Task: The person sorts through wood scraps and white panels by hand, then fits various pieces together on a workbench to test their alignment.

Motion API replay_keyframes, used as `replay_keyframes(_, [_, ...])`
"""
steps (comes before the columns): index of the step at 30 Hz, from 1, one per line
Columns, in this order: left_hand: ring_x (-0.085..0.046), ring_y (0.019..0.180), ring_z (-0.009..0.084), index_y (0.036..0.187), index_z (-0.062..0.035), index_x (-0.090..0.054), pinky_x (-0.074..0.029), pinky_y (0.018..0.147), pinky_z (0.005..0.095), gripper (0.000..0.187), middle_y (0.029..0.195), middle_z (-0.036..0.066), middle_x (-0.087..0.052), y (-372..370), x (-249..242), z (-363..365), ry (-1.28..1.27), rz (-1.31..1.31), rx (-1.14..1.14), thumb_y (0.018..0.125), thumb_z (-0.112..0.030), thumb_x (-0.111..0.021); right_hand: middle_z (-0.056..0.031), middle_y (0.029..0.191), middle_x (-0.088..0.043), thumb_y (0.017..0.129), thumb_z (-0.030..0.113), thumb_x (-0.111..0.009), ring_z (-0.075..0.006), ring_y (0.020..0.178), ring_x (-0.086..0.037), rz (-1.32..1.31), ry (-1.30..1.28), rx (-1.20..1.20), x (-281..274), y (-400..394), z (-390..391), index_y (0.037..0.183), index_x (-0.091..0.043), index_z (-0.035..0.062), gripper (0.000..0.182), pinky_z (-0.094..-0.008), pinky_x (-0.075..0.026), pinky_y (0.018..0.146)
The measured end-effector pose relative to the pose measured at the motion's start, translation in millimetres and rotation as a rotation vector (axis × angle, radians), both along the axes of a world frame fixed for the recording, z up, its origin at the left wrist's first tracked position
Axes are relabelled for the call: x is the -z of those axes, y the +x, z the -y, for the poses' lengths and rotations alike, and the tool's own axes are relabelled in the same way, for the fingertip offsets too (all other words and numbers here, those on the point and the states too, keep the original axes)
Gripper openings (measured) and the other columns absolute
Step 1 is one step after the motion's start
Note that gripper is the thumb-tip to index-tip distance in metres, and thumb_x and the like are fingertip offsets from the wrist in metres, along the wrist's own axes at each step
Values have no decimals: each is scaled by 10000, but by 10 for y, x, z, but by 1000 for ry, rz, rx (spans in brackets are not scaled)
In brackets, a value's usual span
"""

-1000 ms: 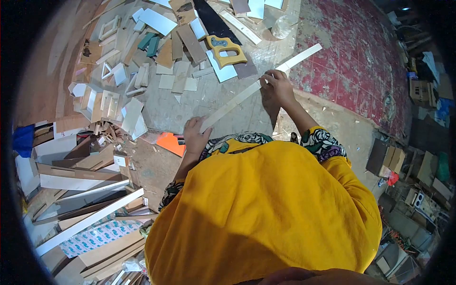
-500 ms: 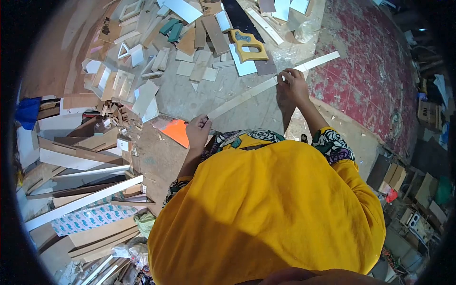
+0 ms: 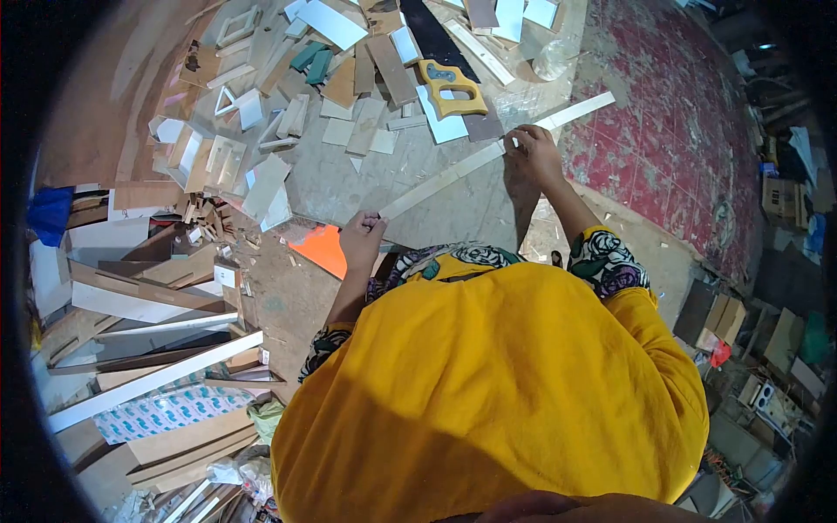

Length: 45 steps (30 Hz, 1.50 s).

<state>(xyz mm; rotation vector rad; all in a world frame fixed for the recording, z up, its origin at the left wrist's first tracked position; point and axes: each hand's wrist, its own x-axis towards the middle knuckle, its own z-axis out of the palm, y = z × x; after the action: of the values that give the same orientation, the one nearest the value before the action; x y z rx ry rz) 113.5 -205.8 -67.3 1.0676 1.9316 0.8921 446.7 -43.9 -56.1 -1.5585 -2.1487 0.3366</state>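
Fingers of the left hand pinch the near end of a long pale wooden strip, closed round its edge, while the right hand closes over the strip further along, towards its far end. The strip hangs in the air between the two hands, above the dusty floor, and runs slantwise from near left to far right, with its far tip reaching out over the red patterned part of the floor.

Just beyond the strip lies a handsaw with a yellow handle on a scatter of offcuts, with small open wooden frames to the left of them. An orange sheet lies on the floor just left of the left hand, and long boards are stacked at the near left.

Handling a strip this thin and long well probably means keeping both grips light but sure, with the hands well apart so that it does not sag or whip. Sighting along its edge would likely show any bow. The free far end is the part to watch, since it could catch on the clutter when the strip is turned.
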Motion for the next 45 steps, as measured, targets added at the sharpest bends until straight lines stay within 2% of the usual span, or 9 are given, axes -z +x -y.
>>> replay_keyframes(9, [-586, 619, 199, 1074, -88, -634, -478, 588, 316, 466, 669, 54, -592, -118, 174, 8, 168, -202, 247, 640, -209, -754, -138, 1048, -615, 692, 124, -636, -315, 983, -573, 88, 117, -18, -50, -416, -152, 946, -673, 120, 256, -388, -478, 826])
replay_keyframes(11, [-589, 619, 197, 1053, -96, -636, -477, 587, 318, 437, 663, 49, -589, -130, 142, -39, 98, -226, 265, 648, -210, -752, -80, 1084, -606, 675, 109, -635, -289, 956, -588, 2, 21, -141, -155, -833, -193, 999, -652, 144, 327, -400, -475, 806])
replay_keyframes(14, [-593, 624, 206, 1004, -91, -639, -478, 587, 324, 387, 667, 55, -593, -194, 236, -45, 18, -81, 272, 648, -198, -747, -129, 1197, -556, 666, 76, -630, -312, 1071, -550, 12, -110, -378, -278, -1562, -163, 1102, -612, 128, 439, -384, -446, 912])
replay_keyframes(17, [-600, 630, 216, 972, -81, -633, -481, 591, 329, 357, 675, 63, -604, -238, 121, -65, 90, -138, 346, 648, -185, -743, -99, 1242, -529, 670, 85, -641, -307, 1203, -447, 174, 70, -562, -306, -2134, -221, 1186, -559, 143, 526, -458, -387, 972])
replay_keyframes(19, [-561, 589, 109, 1042, -56, -624, -463, 570, 259, 358, 677, 33, -606, -268, 60, -73, 96, -98, 407, 703, -111, -724, -78, 1326, -450, 591, 145, -748, -264, 1274, -380, 534, 157, -620, -297, -2376, -313, 1258, -487, 160, 716, -481, -336, 1011])
replay_keyframes(23, [-557, 582, 111, 1034, -63, -626, -456, 561, 261, 355, 678, 41, -609, -293, 129, -87, 154, -136, 411, 699, -119, -728, -56, 1139, -552, 708, 143, -640, -266, 1163, -468, 575, 217, -668, -58, -2473, -485, 1124, -553, 161, 425, -468, -362, 976])
replay_keyframes(25, [-613, 643, 248, 956, -80, -621, -483, 590, 351, 339, 681, 81, -615, -294, 52, -113, 100, -69, 410, 651, -161, -745, -39, 1059, -559, 715, 173, -641, -246, 1091, -501, 411, 201, -750, -227, -2332, -397, 1070, -566, 159, 363, -457, -383, 940])
replay_keyframes(32, [-610, 623, 239, 940, -80, -616, -473, 570, 349, 323, 661, 75, -613, -290, 26, -133, 145, -120, 424, 662, -178, -747, -47, 1061, -563, 673, 198, -682, -262, 1060, -518, 314, -70, -678, -394, -1618, 424, 1095, -593, 161, 432, -413, -385, 949])
replay_keyframes(45, [-597, 568, 134, 1001, -32, -612, -465, 545, 270, 325, 643, 55, -620, -350, 59, -189, 114, -27, 476, 706, -115, -720, -48, 1053, -567, 703, 185, -641, -261, 1046, -523, 293, -70, -569, -270, -1645, 711, 1104, -609, 174, 403, -394, -410, 919])
